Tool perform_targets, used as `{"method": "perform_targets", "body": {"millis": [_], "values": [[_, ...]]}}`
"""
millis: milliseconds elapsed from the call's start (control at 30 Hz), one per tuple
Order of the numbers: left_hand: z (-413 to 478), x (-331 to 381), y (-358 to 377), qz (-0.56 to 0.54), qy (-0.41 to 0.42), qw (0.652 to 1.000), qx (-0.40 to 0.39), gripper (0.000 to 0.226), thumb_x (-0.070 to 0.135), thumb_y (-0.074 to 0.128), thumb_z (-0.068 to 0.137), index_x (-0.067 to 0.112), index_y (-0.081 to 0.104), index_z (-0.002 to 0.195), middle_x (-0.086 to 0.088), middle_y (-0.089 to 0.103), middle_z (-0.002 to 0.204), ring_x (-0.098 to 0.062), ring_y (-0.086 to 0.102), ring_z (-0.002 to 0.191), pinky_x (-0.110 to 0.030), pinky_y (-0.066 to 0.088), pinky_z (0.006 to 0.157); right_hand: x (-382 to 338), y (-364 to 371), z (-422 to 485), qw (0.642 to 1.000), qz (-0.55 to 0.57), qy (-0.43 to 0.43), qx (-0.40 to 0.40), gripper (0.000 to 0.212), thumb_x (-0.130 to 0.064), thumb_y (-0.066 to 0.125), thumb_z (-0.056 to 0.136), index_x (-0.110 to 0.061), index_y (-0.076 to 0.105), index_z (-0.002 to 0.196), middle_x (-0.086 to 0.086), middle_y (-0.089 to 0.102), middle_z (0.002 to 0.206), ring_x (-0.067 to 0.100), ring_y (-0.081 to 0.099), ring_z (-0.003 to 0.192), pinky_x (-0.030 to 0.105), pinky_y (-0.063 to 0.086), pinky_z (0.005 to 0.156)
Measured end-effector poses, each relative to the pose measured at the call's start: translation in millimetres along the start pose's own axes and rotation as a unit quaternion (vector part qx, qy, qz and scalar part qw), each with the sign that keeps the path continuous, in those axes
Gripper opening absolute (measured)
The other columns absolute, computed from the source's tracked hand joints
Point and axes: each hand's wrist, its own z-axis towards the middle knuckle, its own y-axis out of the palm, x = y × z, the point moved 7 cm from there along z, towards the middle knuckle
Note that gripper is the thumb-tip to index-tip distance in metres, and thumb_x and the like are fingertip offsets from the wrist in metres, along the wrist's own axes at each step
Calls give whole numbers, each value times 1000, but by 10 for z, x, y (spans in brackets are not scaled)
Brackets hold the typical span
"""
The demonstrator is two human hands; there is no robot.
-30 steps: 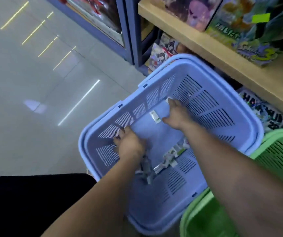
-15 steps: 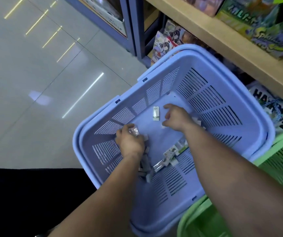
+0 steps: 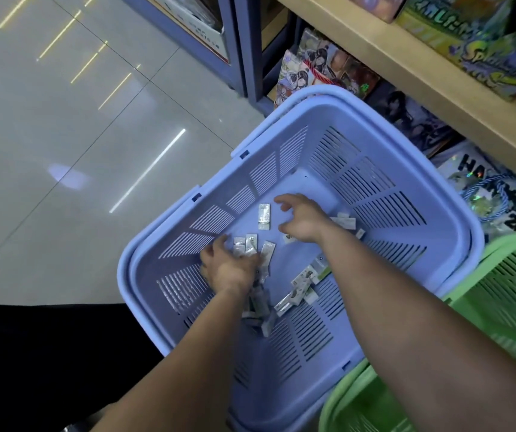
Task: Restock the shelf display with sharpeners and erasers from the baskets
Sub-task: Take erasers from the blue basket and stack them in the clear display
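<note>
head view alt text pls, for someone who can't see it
A person's left hand and right hand reach into a blue basket over small wrapped packets scattered on its bottom. A green basket sits beside it, below a wooden shelf.

Both arms reach forward and down.
Curled left hand grips small packets; right hand hangs palm down, fingers loosely spread.
</note>
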Motion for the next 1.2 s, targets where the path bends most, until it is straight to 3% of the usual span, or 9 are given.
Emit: {"method": "perform_targets", "body": {"millis": [100,200,367,533,667,767,933,1000,1200], "values": [[51,-80,137,-31,2,999,-38,93,45,95,59,28,48,137,-1,38,147,-27,58,108,-51,59,91,58,9,-47,997,-71,35,15,60,-25,72,89,-33,48,143,6,37,147,34,30,138,46,43,107],[401,-426,467,-23,20,997,-70,103,62,90,35,47,44,126,7,59,129,-31,70,97,-56,62,71,146,51,-102,996,-56,74,-2,67,-23,80,85,-29,46,143,10,33,148,38,40,133,45,46,105],[138,-105,358,5,39,993,-113,89,20,95,65,33,43,136,4,59,118,-26,69,93,-50,62,75,142,163,-202,997,-22,63,-50,74,-11,87,77,-24,49,140,7,38,147,29,56,120,38,53,97],[152,-62,421,69,47,990,-112,73,31,93,65,42,39,113,1,57,116,-32,67,93,-52,60,79,114,128,-262,997,-44,49,-39,65,-8,86,77,-16,56,134,6,50,139,22,57,112,21,48,60],[117,-5,465,100,83,984,-121,62,30,90,72,32,44,114,3,56,115,-24,61,96,-44,54,90,100,119,-249,994,-79,66,-38,53,-13,84,82,-14,61,130,7,57,137,25,62,115,35,59,86],[113,22,473,102,99,983,-114,58,25,91,72,26,50,112,3,41,119,-23,58,91,-40,54,87,178,157,-235,990,-89,92,-52,37,-12,83,82,-18,68,115,6,65,126,24,68,103,36,59,87],[108,57,533,60,98,984,-137,59,15,88,76,20,51,121,1,58,114,-17,57,93,-31,46,76,214,165,-248,988,-114,94,-48,29,-5,76,85,-26,69,104,1,68,119,23,66,105,36,57,92],[121,74,578,63,102,981,-151,58,16,89,76,19,55,123,0,61,115,-20,63,95,-33,53,76,211,156,-256,987,-115,94,-59,35,-8,83,81,-21,68,109,3,67,118,24,65,106,36,56,92],[144,49,637,31,93,980,-174,28,13,77,89,23,59,107,-7,67,104,-17,65,69,-18,46,43,234,169,-261,987,-107,95,-71,30,-11,83,82,-17,74,109,3,70,115,24,67,106,34,55,93]]}}
